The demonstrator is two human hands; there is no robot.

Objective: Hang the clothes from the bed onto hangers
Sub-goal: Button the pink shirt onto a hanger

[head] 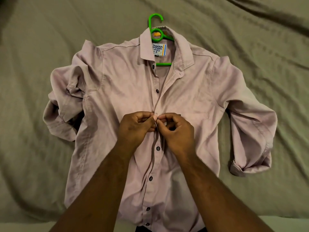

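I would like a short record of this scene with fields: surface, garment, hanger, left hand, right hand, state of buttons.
surface: olive bed sheet
garment: pink shirt, lying flat, front up
hanger: green hanger inside the collar, hook sticking out above
left hand: left hand pinching the placket at mid-chest
right hand: right hand pinching the same spot
state of buttons: top open at the collar

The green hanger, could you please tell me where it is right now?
The green hanger sits inside the pink shirt on the bed, its hook poking out past the collar at top centre.
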